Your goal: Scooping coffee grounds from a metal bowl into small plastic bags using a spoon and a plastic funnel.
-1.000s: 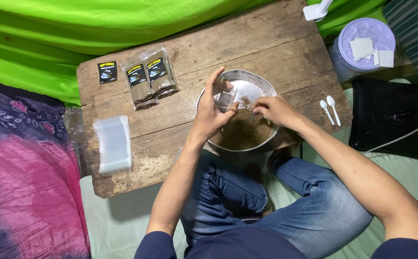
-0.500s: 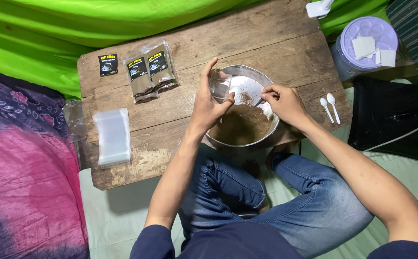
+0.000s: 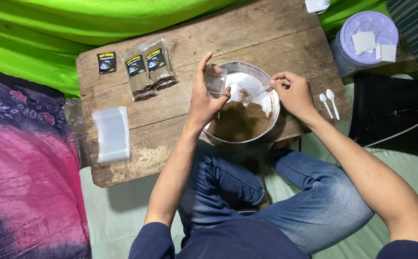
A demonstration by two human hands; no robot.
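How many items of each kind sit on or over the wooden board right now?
Filled brown packets with dark labels: 2
Loose dark label: 1
Stack of clear empty bags: 1
Metal bowl of brown powder: 1
White spoons lying on the board: 2
Clear bag in left hand: 1
Spoon in right hand: 1
Total: 9

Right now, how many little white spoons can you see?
3. Two white spoons lie side by side on the wooden board, right of the metal bowl. A third is in the right hand, over the bowl. Others may be hidden.
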